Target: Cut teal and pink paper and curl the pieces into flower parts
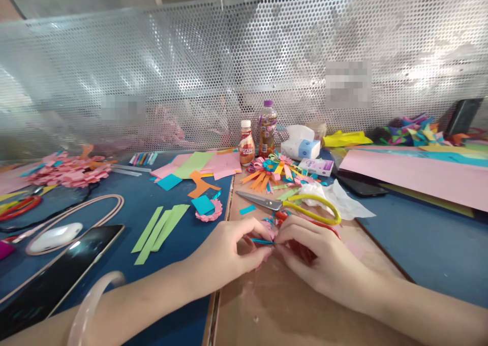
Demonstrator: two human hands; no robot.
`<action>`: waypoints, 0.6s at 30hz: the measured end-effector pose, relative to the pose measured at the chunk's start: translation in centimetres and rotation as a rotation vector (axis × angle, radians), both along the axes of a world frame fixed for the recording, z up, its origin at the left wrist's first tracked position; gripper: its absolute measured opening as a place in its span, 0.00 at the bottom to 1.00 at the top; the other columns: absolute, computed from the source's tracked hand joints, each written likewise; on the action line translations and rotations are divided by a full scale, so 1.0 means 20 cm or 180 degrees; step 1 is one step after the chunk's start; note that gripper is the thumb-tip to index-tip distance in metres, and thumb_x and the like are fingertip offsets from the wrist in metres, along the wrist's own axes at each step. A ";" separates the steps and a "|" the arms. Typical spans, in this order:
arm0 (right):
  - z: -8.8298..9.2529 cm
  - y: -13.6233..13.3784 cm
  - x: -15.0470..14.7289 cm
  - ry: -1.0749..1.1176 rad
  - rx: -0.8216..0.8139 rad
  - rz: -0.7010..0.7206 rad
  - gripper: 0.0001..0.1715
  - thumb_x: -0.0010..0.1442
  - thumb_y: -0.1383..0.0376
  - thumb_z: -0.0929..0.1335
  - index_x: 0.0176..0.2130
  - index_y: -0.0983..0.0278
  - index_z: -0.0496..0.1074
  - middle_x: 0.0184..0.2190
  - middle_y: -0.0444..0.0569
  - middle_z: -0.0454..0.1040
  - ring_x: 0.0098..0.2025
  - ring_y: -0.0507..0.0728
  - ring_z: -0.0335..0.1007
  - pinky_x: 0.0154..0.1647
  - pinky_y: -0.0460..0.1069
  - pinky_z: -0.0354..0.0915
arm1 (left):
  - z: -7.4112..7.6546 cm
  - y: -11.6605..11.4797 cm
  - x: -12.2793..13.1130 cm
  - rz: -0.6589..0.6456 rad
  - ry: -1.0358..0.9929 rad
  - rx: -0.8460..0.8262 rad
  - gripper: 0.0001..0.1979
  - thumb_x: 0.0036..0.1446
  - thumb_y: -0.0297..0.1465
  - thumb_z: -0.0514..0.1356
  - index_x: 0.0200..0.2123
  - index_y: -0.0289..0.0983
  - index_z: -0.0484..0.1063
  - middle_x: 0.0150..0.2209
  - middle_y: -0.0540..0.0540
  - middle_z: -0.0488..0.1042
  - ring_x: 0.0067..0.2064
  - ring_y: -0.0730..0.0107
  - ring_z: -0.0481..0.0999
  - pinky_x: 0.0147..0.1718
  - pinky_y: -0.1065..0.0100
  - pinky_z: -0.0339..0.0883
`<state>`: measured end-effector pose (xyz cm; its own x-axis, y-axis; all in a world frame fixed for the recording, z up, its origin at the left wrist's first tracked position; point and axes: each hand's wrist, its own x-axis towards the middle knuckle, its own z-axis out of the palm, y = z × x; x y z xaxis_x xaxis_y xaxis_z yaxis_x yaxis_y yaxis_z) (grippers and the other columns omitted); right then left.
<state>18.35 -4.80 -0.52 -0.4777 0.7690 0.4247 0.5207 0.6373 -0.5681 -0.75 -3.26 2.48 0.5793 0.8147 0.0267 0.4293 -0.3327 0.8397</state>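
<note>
My left hand (244,244) pinches a narrow blue paper strip (261,241) between thumb and fingers, low over the brown board. At the strip's right end, the fingertips of my right hand (310,247) are pressed together on it. Pink paper (271,229) shows just behind my fingertips, partly hidden by them. Beyond my right hand lie yellow-handled scissors (293,203), blades pointing left, and red-handled scissors (305,220) mostly covered by the hand. Left of them, a scalloped pink paper ring (213,214) has a blue paper square (203,205) on it.
Green paper strips (162,229) lie on the blue table, with a phone (64,270) and white case (57,237) farther left. Two bottles (247,145), a tissue pack (301,145) and a pile of paper ribbons (272,170) stand ahead. Pink sheets (415,173) lie right.
</note>
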 end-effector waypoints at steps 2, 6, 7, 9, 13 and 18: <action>0.01 -0.01 0.00 0.0001 -0.0040 -0.0028 0.07 0.57 0.71 0.61 0.32 0.62 0.67 0.28 0.44 0.66 0.28 0.50 0.60 0.27 0.46 0.59 | -0.02 0.01 0.00 0.0019 -0.0100 0.0152 0.07 0.52 0.29 0.57 0.36 0.38 0.69 0.30 0.51 0.72 0.26 0.76 0.72 0.28 0.72 0.67; 0.00 -0.01 0.00 0.0021 -0.0084 -0.0012 0.05 0.57 0.70 0.62 0.34 0.62 0.67 0.29 0.44 0.66 0.27 0.49 0.61 0.27 0.46 0.60 | -0.04 0.01 -0.01 0.0063 -0.0048 0.0166 0.06 0.53 0.31 0.56 0.36 0.38 0.70 0.24 0.53 0.71 0.23 0.77 0.71 0.25 0.74 0.66; 0.00 -0.01 0.00 0.0029 -0.0093 -0.0002 0.05 0.56 0.70 0.63 0.35 0.62 0.67 0.30 0.45 0.66 0.27 0.49 0.62 0.27 0.46 0.60 | -0.04 0.01 -0.01 0.0090 -0.0038 0.0137 0.06 0.53 0.31 0.56 0.36 0.38 0.69 0.23 0.54 0.71 0.23 0.77 0.71 0.24 0.74 0.66; -0.01 0.00 0.00 0.0044 -0.0097 -0.0006 0.07 0.55 0.70 0.64 0.37 0.61 0.67 0.31 0.45 0.67 0.28 0.50 0.64 0.29 0.46 0.62 | -0.03 0.01 -0.01 0.0152 -0.0048 0.0023 0.07 0.54 0.33 0.55 0.37 0.38 0.69 0.23 0.53 0.72 0.23 0.76 0.71 0.24 0.74 0.66; -0.02 0.01 -0.01 0.0032 -0.0081 -0.0121 0.09 0.54 0.70 0.65 0.38 0.61 0.66 0.31 0.45 0.67 0.28 0.50 0.64 0.29 0.46 0.63 | -0.02 0.02 -0.01 0.0261 -0.0067 -0.0144 0.07 0.54 0.33 0.55 0.36 0.38 0.69 0.31 0.51 0.75 0.30 0.73 0.74 0.30 0.72 0.68; 0.00 0.02 -0.02 0.0071 -0.0039 -0.0162 0.04 0.56 0.70 0.64 0.34 0.63 0.67 0.27 0.44 0.65 0.25 0.49 0.62 0.26 0.45 0.61 | -0.01 0.02 -0.01 0.0301 -0.0128 -0.0105 0.08 0.53 0.33 0.56 0.36 0.37 0.70 0.35 0.49 0.75 0.36 0.70 0.74 0.36 0.69 0.68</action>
<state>18.04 -4.48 -0.52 -0.4282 0.7974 0.4252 0.5394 0.6030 -0.5877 -0.93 -2.82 2.20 0.4988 0.8665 0.0205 0.4233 -0.2641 0.8666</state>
